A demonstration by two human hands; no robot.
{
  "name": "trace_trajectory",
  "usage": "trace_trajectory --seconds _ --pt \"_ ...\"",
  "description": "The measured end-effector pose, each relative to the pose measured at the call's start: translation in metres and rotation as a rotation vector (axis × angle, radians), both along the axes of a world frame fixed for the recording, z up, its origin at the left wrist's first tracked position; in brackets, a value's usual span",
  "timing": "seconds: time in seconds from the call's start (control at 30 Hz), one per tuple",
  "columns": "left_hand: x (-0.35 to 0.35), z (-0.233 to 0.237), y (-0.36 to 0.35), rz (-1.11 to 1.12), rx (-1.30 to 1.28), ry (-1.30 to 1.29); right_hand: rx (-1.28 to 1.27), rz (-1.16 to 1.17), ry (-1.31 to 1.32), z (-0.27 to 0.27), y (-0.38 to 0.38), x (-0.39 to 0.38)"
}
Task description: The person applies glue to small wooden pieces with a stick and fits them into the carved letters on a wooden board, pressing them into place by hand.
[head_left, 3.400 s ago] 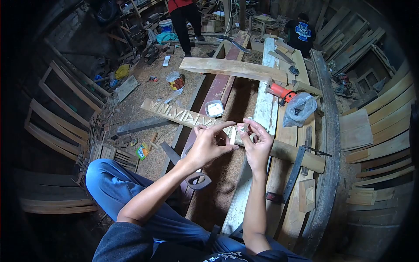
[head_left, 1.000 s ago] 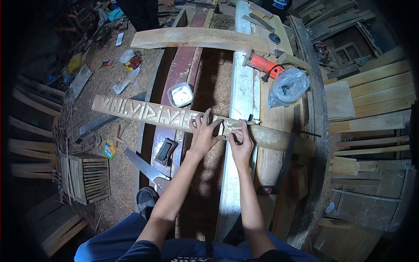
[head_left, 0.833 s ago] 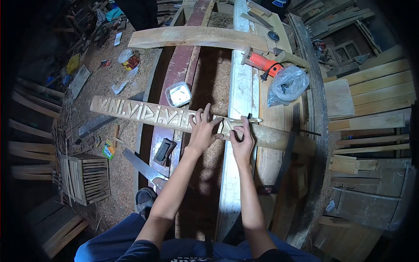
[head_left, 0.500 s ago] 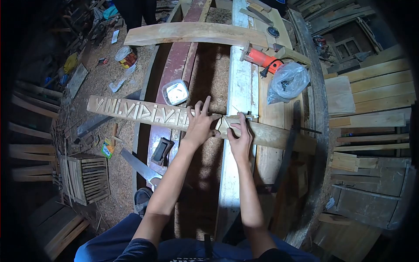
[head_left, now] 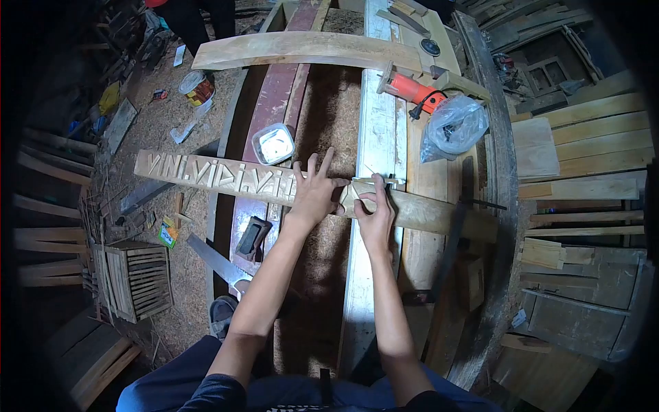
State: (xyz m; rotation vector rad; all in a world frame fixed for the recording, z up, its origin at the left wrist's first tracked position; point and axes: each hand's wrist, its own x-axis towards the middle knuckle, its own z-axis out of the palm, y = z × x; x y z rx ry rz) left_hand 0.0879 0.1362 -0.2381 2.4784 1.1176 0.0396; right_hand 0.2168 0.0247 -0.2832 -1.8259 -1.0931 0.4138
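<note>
A long curved wooden board (head_left: 439,214) lies across the planks, with raised letters (head_left: 220,175) along its left part. My left hand (head_left: 314,196) rests on the board beside the last letters, its upper fingers spread and its thumb near a small light wooden piece (head_left: 349,199). On the other side of that piece is my right hand (head_left: 375,209), its thumb and index finger bent close together over the board. Whatever lies between those fingertips is too small to make out. A thin strip sits at the board's upper edge, just above my right fingers.
Above the board are a tub of white paste (head_left: 273,144), a red power tool (head_left: 415,93), a plastic bag (head_left: 454,127) and another curved board (head_left: 309,51). Nearer me lie a dark block (head_left: 254,238) and a handsaw (head_left: 216,261). A person's dark-clothed legs (head_left: 185,24) stand at the upper left.
The person's legs at the upper left have shifted left, and something red now shows there. My hands have barely moved on the board.
</note>
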Motion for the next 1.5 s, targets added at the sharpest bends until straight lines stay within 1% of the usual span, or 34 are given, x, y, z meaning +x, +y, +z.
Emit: trace_trajectory --seconds 0.3,0.37,0.4,0.47,0.5,0.57,0.6,0.7,0.8,0.87,0.97,1.03,1.17,1.3,1.5 --pt "-0.001 -0.004 -0.002 -0.006 0.004 0.011 0.01 -0.02 -0.012 -0.003 -0.001 0.001" --pt "-0.004 -0.005 -0.005 0.013 0.031 -0.082 -0.002 -0.018 -0.03 -0.005 -0.002 0.001" --pt "-0.007 -0.008 -0.008 0.012 0.031 -0.081 -0.001 -0.019 -0.03 -0.005 -0.002 0.0" --pt "-0.01 -0.012 -0.015 0.094 0.1 -0.229 0.054 -0.042 -0.035 -0.004 -0.001 0.0" --pt "-0.011 -0.014 -0.021 0.092 0.104 -0.231 0.059 -0.043 -0.037 -0.005 -0.001 0.001" --pt "-0.011 -0.017 -0.037 0.289 0.152 -0.303 0.057 -0.048 -0.031 -0.007 -0.001 0.0" --pt "-0.011 -0.017 -0.045 0.348 0.11 -0.267 0.061 -0.049 -0.031 -0.006 -0.001 0.0" --pt "-0.011 -0.029 -0.059 0.377 0.15 -0.29 0.057 -0.059 -0.025 -0.005 -0.002 -0.002" --pt "-0.01 -0.04 -0.063 0.367 0.179 -0.313 0.098 -0.06 -0.017 -0.004 -0.003 -0.005" --pt "-0.008 -0.045 -0.063 0.358 0.191 -0.322 0.045 -0.042 -0.011 -0.001 -0.004 -0.006" --pt "-0.005 -0.048 -0.061 0.367 0.235 -0.285 0.065 -0.039 0.002 -0.001 -0.001 -0.008" --pt "-0.003 -0.047 -0.059 0.355 0.185 -0.27 0.063 -0.045 -0.007 -0.003 0.001 -0.008" --pt "-0.002 -0.045 -0.057 0.341 0.184 -0.252 0.056 -0.038 -0.041 -0.009 0.002 -0.007" --pt "-0.002 -0.043 -0.054 0.332 0.169 -0.263 0.03 -0.026 -0.036 -0.003 0.001 -0.008" --pt "-0.003 -0.043 -0.05 0.304 0.132 -0.26 0.067 -0.034 -0.026 -0.004 -0.001 -0.012"
